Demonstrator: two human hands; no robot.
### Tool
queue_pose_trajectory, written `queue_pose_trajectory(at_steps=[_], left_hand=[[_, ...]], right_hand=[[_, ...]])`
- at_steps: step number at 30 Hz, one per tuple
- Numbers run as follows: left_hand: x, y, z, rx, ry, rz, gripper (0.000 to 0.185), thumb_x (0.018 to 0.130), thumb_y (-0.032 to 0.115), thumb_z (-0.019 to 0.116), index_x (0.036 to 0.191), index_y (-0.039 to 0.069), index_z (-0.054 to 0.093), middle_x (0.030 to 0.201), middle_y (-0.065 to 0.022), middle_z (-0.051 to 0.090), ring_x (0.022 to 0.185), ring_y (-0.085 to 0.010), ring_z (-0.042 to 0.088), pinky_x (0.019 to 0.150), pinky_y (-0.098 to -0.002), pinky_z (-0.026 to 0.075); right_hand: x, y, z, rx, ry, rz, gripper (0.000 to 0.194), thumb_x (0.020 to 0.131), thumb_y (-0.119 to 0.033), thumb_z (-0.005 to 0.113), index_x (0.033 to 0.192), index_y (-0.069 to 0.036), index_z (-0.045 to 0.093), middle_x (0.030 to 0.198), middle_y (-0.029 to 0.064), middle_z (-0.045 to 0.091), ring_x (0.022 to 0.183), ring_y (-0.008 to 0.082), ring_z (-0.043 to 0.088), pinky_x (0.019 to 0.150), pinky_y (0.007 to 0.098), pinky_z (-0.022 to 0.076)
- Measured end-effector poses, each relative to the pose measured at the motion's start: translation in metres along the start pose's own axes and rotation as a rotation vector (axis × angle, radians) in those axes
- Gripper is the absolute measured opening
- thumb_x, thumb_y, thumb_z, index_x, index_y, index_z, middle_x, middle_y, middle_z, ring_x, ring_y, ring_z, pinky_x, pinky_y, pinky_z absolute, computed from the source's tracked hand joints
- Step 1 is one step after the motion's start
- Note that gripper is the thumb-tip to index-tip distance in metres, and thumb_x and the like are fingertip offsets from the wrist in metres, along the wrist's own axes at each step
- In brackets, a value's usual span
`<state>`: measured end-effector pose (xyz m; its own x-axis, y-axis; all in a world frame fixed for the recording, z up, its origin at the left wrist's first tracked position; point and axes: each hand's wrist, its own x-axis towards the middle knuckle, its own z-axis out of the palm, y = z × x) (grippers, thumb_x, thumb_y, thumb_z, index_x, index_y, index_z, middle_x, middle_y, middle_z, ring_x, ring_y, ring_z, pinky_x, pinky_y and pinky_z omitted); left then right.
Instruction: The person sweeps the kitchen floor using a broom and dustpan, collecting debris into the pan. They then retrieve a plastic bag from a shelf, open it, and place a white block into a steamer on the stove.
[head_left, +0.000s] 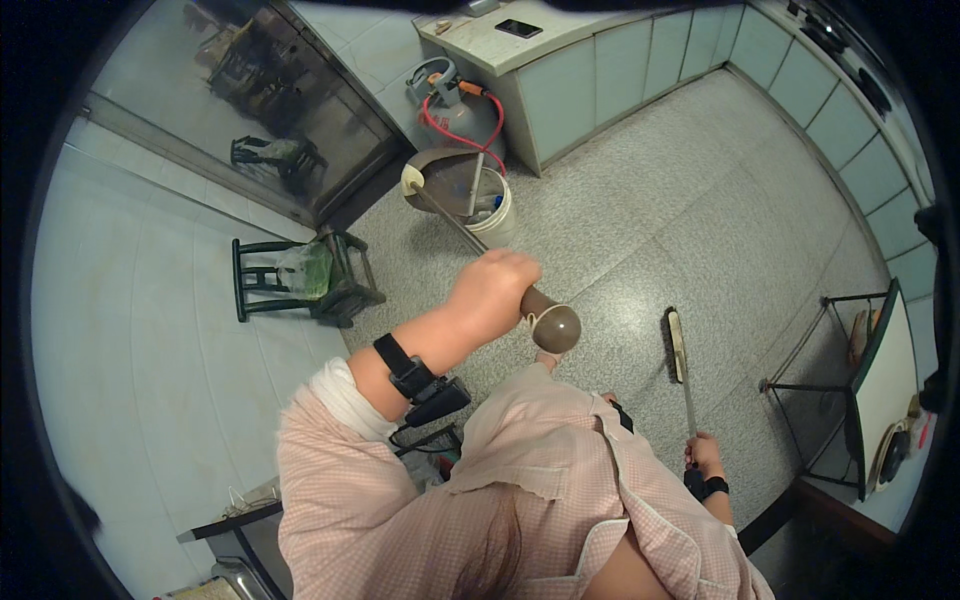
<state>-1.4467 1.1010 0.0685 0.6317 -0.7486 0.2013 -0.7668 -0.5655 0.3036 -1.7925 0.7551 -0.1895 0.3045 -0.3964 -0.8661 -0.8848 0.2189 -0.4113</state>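
Observation:
My left hand (495, 289) grips the round-ended handle (559, 328) of a long-handled dustpan (446, 180). An elastic band circles the handle near its knob. The brown dustpan pan is raised and tilted, with its straight edge over the mouth of a white plastic bucket (504, 222). Some refuse, including a blue item (491, 202), shows inside the bucket; the pan hides part of it. Low on my other side, my right hand (703, 451) holds the shaft of a broom (676, 345), its head down on the speckled floor (622, 247).
Behind the bucket stands a grey gas cylinder (457, 116) with a red hose. A dark green stool (277, 277) with a plastic bag lies by the left wall. Cabinets (559, 97) line the far side. A small table (885, 390) is on the right.

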Motion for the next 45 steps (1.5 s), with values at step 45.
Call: queue_pose_trajectory(at_steps=[45], left_hand=[[-0.156,-0.077,-0.149,-0.722,0.394,-0.592,0.013,0.074,-0.003,0.064,0.078,0.006,0.054,0.097,-0.0098,0.061,0.096,-0.0195,0.058,0.081,-0.0333,0.046]], right_hand=[[-0.107,-0.275,0.128,-0.286,-0.708,-0.178,0.008,0.074,-0.01,0.053,0.069,-0.004,0.049,0.056,0.0032,0.049,0.041,0.0116,0.044,0.037,0.0258,0.0331]])
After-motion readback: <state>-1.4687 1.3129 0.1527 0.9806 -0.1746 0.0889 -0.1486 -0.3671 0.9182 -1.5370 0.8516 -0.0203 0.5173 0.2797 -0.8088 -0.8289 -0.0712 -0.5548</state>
